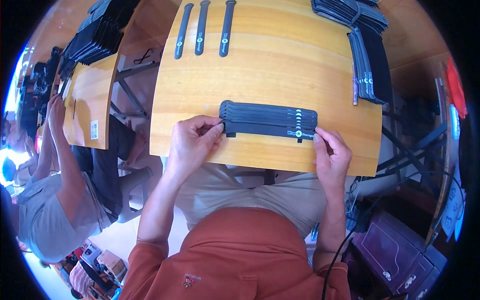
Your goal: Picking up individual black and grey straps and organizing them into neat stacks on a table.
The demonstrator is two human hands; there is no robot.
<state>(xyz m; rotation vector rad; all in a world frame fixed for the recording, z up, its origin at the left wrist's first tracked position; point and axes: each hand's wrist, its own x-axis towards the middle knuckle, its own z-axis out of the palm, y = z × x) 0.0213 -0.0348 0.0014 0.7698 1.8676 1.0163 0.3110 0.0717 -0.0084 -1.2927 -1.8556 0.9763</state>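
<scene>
A fanned stack of dark grey straps [267, 111] with rounded ends and pale printing lies crosswise near the front edge of the wooden table [270, 75]. My left hand [192, 142] pinches the left end of the nearest strap [260, 131] between thumb and finger. At that strap's other end, my right hand [331, 152] has thumb and forefinger closed on the tip. Small black tabs stick out below the strap near both ends. Three similar straps, the leftmost one [182, 32] among them, lie apart at the table's far left.
Bundled dark straps [350, 15] and a fanned pile [367, 65] sit along the right side, with a pen [355, 85] beside them. To the left, a co-worker [60, 195] sits at another table [92, 95] holding more black straps [97, 42]. A purple cabinet [395, 250] stands lower right.
</scene>
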